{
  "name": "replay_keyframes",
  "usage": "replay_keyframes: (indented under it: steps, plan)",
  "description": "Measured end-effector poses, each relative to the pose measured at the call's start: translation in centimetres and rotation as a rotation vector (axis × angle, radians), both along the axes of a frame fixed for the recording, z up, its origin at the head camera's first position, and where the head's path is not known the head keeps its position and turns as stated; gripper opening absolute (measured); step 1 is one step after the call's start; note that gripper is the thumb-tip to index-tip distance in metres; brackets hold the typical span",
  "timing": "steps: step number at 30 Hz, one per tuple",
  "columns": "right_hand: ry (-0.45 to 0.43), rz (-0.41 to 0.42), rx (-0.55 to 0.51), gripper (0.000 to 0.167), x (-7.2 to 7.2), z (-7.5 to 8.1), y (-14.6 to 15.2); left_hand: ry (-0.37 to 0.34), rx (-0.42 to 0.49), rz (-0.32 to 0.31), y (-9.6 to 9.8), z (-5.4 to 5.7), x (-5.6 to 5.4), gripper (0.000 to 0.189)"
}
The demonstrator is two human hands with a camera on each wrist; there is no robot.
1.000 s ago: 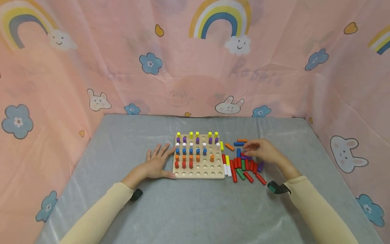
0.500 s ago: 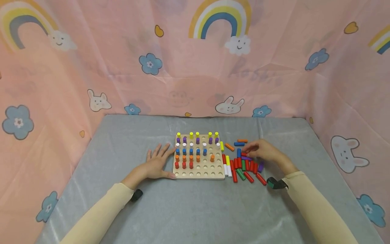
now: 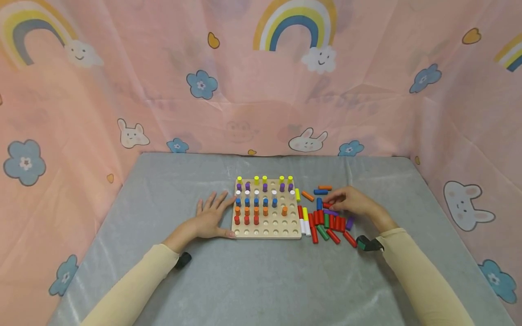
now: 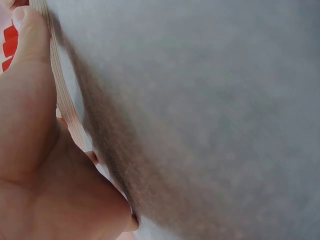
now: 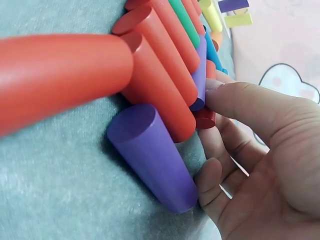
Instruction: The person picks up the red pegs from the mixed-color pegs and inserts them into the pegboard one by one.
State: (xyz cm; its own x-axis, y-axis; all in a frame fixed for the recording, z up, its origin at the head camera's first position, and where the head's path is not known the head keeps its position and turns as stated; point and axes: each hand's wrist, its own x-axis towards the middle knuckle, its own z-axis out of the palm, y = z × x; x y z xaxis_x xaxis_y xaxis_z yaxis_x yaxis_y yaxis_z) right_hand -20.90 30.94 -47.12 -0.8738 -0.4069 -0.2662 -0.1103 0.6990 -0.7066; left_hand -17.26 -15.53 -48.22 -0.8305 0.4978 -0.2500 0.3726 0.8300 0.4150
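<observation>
A wooden pegboard (image 3: 261, 236) stands on the table with rows of yellow, purple, white, blue, orange and red pegs upright in its holes. My left hand (image 3: 205, 222) lies spread at the board's left edge, thumb at the near corner; the left wrist view shows the thumb (image 4: 32, 37) against the wooden side. To the right of the board, my right hand (image 3: 355, 202) pinches a red peg (image 5: 206, 120) between thumb and fingers at the far side of a loose pile. Beside the thumb lies a purple peg (image 5: 200, 75); another purple peg (image 5: 152, 157) is near the little finger.
Loose red, green, white and yellow pegs crowd against the board's right side, including a green peg (image 3: 322, 232). Farther back lie an orange peg (image 3: 325, 187) and a blue peg (image 3: 321, 192). A grey cloth (image 3: 261, 280) covers the table; printed pink curtains (image 3: 253, 108) surround it.
My right hand's thumb and fingers have come together on the red peg, and the right forearm has shifted slightly left. My left hand and the board have stayed put.
</observation>
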Motion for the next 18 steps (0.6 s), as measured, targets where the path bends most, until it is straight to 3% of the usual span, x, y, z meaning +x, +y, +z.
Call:
replay_keyframes:
  steps: [4,11,18]
  plan:
    - [0.014,0.017,0.003,0.029,0.35,0.67,-0.36,-0.001,-0.007,0.003,0.06,0.08,0.07,0.111]
    - [0.007,0.003,0.011,0.029,-0.09,-0.11,0.08,0.003,-0.013,0.002,0.08,0.17,0.11,0.111]
    - [0.029,-0.015,0.02,0.028,0.13,0.14,-0.1,-0.003,-0.017,0.0,-0.04,0.14,-0.01,0.112]
